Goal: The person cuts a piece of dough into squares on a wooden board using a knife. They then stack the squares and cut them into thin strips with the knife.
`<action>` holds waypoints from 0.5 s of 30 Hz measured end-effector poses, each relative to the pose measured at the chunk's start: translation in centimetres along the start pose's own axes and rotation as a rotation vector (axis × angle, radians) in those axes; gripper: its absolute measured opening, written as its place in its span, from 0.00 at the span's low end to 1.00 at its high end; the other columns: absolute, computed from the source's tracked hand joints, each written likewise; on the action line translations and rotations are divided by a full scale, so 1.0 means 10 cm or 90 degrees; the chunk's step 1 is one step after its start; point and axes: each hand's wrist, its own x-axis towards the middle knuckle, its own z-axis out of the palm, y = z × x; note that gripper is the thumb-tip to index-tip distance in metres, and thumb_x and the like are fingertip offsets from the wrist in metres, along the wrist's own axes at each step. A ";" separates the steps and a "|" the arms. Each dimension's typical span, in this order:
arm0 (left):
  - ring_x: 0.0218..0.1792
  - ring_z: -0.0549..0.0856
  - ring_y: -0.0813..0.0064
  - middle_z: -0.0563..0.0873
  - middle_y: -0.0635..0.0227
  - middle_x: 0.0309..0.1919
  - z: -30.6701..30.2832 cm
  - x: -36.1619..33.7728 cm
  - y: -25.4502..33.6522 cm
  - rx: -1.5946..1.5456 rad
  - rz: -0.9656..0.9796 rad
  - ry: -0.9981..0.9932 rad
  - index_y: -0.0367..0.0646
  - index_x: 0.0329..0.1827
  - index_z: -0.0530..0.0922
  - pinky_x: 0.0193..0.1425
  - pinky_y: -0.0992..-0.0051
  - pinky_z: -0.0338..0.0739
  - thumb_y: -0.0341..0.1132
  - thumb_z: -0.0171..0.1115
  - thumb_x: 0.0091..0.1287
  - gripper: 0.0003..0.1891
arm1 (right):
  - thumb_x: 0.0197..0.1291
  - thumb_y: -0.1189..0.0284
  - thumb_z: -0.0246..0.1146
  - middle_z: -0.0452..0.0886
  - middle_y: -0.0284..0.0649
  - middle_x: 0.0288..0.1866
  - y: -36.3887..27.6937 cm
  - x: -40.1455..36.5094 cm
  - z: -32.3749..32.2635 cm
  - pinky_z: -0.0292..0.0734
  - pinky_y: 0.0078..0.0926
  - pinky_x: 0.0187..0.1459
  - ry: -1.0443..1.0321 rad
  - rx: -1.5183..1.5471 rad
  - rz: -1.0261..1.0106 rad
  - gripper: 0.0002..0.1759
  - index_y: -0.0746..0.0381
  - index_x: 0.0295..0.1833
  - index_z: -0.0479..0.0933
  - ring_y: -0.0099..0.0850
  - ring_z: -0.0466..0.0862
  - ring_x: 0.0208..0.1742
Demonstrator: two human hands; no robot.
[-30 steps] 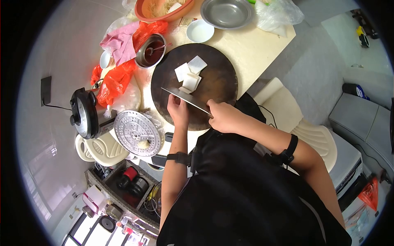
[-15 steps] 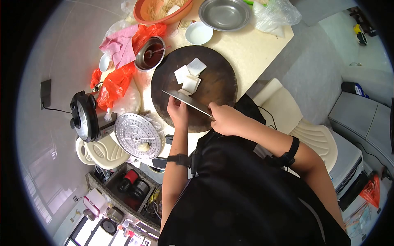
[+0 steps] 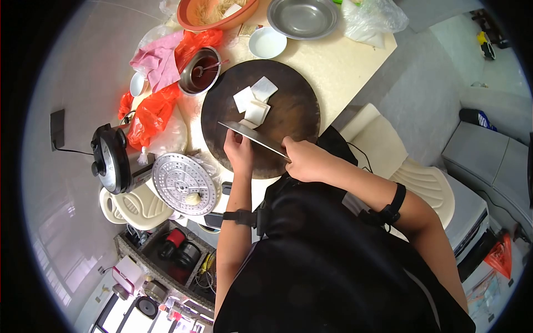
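Observation:
My right hand is closed round the handle end of a kitchen knife, whose broad blade slants up to the left over a round dark chopping board. My left hand has its fingers bent together against the near side of the blade; what they grip is hidden. Just beyond the blade, a thin white slice shows partly. Farther up the board lie several flat white square slices, some overlapping.
Left of the board stand a steel bowl of dark red liquid, red plastic bags, a perforated steamer plate and an electric cooker. Behind are a white bowl, a steel basin and an orange basin. Plastic chairs flank the table.
The whole view has shifted slightly left and up. Both hands and the knife keep nearly the same place on the board; the white slices look unmoved.

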 end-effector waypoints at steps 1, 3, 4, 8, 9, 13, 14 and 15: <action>0.32 0.84 0.82 0.90 0.66 0.32 0.00 0.00 0.01 -0.001 -0.002 -0.001 0.32 0.56 0.85 0.38 0.74 0.78 0.30 0.68 0.77 0.12 | 0.66 0.75 0.65 0.89 0.63 0.52 0.00 0.02 0.00 0.84 0.51 0.61 -0.003 -0.002 0.002 0.26 0.73 0.67 0.71 0.59 0.89 0.57; 0.32 0.84 0.82 0.89 0.67 0.31 -0.01 -0.02 0.04 0.000 -0.004 0.000 0.32 0.54 0.84 0.38 0.74 0.77 0.31 0.67 0.78 0.11 | 0.66 0.75 0.65 0.89 0.63 0.53 -0.05 0.04 -0.02 0.84 0.51 0.61 -0.011 -0.004 0.008 0.26 0.73 0.67 0.71 0.59 0.89 0.58; 0.32 0.84 0.82 0.89 0.67 0.31 -0.01 -0.03 0.05 -0.001 -0.002 0.003 0.32 0.53 0.84 0.38 0.74 0.77 0.31 0.67 0.78 0.10 | 0.65 0.76 0.64 0.89 0.63 0.52 -0.05 0.07 -0.01 0.84 0.52 0.61 -0.010 0.006 0.007 0.25 0.73 0.66 0.71 0.59 0.89 0.57; 0.33 0.85 0.82 0.89 0.67 0.31 -0.01 -0.01 -0.02 -0.010 -0.007 0.004 0.32 0.47 0.82 0.38 0.75 0.77 0.32 0.67 0.80 0.09 | 0.64 0.76 0.63 0.88 0.64 0.51 -0.04 0.28 -0.03 0.83 0.53 0.59 -0.007 0.009 -0.012 0.25 0.72 0.65 0.72 0.60 0.89 0.56; 0.33 0.85 0.82 0.89 0.67 0.31 -0.01 -0.02 -0.01 -0.023 -0.019 0.003 0.32 0.46 0.81 0.38 0.76 0.77 0.32 0.67 0.80 0.10 | 0.64 0.77 0.63 0.88 0.64 0.51 -0.06 0.35 -0.05 0.83 0.53 0.59 -0.007 0.019 -0.018 0.24 0.72 0.65 0.73 0.60 0.89 0.56; 0.32 0.84 0.83 0.89 0.67 0.31 -0.01 -0.02 0.02 -0.051 -0.048 -0.004 0.32 0.43 0.80 0.38 0.77 0.76 0.32 0.66 0.81 0.10 | 0.63 0.77 0.63 0.89 0.63 0.50 -0.04 0.63 0.06 0.83 0.53 0.56 0.015 0.014 -0.034 0.21 0.71 0.62 0.74 0.60 0.89 0.55; 0.32 0.84 0.83 0.89 0.67 0.30 -0.02 -0.02 0.01 -0.051 -0.051 -0.006 0.32 0.43 0.80 0.38 0.77 0.76 0.32 0.66 0.81 0.10 | 0.63 0.76 0.63 0.89 0.63 0.50 -0.05 0.64 0.08 0.83 0.53 0.56 0.020 0.010 -0.032 0.21 0.71 0.62 0.74 0.60 0.89 0.55; 0.32 0.83 0.83 0.89 0.67 0.30 -0.01 -0.04 0.00 -0.047 -0.040 -0.007 0.32 0.43 0.80 0.38 0.77 0.76 0.32 0.66 0.81 0.10 | 0.63 0.76 0.63 0.89 0.63 0.50 -0.04 0.64 0.09 0.83 0.53 0.56 0.027 0.004 -0.031 0.21 0.71 0.62 0.74 0.60 0.89 0.54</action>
